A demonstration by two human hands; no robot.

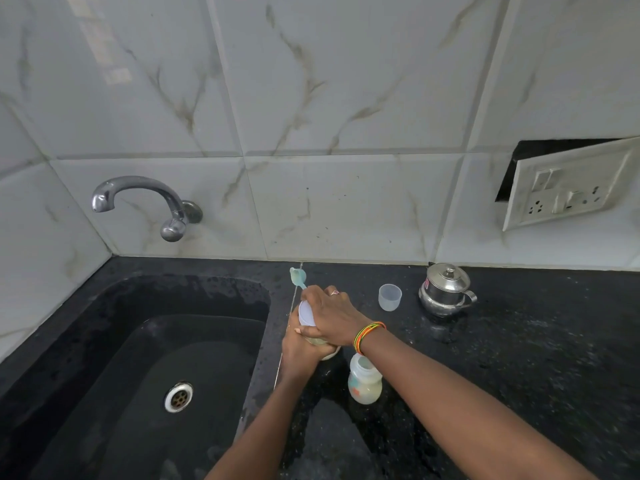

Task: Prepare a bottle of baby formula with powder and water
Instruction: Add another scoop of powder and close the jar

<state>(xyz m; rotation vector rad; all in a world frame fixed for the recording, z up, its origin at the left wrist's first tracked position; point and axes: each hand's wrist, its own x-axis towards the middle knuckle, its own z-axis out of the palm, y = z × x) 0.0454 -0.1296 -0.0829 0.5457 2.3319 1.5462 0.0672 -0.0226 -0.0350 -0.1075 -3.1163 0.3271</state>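
The baby bottle point(365, 379) stands open-topped on the black speckled counter point(519, 358), near the front and just right of the sink, with pale contents in its lower half; its coloured printing is too blurred to read. Behind everything rises a wall of large white marble-look tiles point(346, 98), running the full width. The deep black sink point(104, 358) fills the left side, a round metal drain point(178, 396) in its floor and a curved chrome tap point(145, 202) jutting from the wall above. Far right on the wall, a white switch-and-socket plate point(568, 188) hangs tilted out of its dark recess. A lidded steel pot point(446, 289) sits far back on the counter, with a red label too small to read. Left of it stands a small clear cup point(389, 296). At the sink's edge, the left hand point(298, 344) wraps a pale container point(311, 327) from below, while the right hand point(332, 313), coloured bangles point(369, 336) at its wrist, closes over the top, gripping a pale green scoop point(298, 277) that pokes up beyond it.
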